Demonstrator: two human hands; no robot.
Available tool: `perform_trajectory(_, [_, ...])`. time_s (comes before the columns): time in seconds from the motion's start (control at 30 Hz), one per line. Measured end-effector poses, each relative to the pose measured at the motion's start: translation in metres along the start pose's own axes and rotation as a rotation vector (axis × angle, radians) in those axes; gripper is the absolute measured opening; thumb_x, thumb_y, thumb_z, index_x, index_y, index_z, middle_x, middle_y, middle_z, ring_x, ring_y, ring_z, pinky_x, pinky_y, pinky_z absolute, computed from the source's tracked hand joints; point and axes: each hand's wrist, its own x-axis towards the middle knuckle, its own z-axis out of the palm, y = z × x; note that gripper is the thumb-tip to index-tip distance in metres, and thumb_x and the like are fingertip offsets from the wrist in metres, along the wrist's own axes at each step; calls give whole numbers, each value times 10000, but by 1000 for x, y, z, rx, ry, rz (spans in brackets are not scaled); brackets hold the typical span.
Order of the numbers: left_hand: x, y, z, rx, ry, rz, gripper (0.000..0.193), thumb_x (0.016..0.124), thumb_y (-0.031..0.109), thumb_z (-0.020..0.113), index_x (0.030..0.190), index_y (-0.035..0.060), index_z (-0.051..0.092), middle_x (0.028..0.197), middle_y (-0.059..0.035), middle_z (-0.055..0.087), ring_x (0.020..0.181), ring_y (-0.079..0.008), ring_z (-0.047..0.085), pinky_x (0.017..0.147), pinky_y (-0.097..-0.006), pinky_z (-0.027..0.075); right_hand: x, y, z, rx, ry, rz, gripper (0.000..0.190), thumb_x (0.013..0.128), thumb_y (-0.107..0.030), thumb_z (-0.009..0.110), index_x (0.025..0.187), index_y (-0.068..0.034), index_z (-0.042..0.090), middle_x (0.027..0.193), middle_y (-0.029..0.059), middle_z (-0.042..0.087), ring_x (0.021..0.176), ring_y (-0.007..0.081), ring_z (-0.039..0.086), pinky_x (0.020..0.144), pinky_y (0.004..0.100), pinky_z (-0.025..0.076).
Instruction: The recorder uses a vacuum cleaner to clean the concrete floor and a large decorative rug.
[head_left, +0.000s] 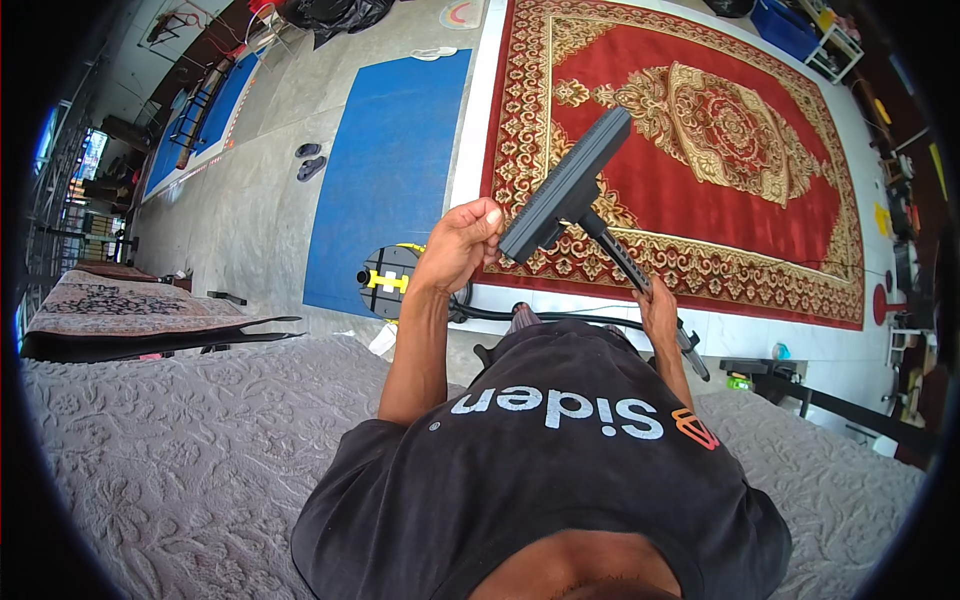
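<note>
My right hand (658, 309) grips the wand (616, 259) of a vacuum cleaner. The wand's wide grey floor nozzle (566, 184) is raised, tilted, in front of me, over the near left part of a red and gold patterned carpet (645, 150). Beside the nozzle's lower left end is my left hand (461, 244), its fingers curled and the thumb pressed to them; nothing is visible in it. A black hose (570, 316) runs past my legs. The round, dark vacuum body (386, 281) with yellow parts stands on the floor by my left forearm, partly hidden by it.
A blue mat (394, 165) lies left of the carpet, with dark slippers (309, 163) on the concrete beyond. Grey textured fabric (187, 435) spreads behind me on both sides. A patterned rug (127, 304) hangs at left. A black bar (825, 405) is at right; a blue bin (784, 28) stands far right.
</note>
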Motion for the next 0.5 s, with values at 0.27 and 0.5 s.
perform_trajectory(0.27, [9,-5,-4,-201,72,74,210,1032,174,604,863,65,542,744,-29,536,649,-120,487,582,-266,412,-15,11,0,34,6,25,241,907,-101,731,953,14,524,781,187,581,680,325,537,656,420,457])
perform_trajectory(0.5, [19,-8,-5,-213,89,97,170,1017,154,626,888,60,567,762,-35,565,671,-121,509,594,-269,421,-24,18,-5,25,0,58,216,878,-67,724,985,24,560,864,233,640,788,437,634,703,476,481])
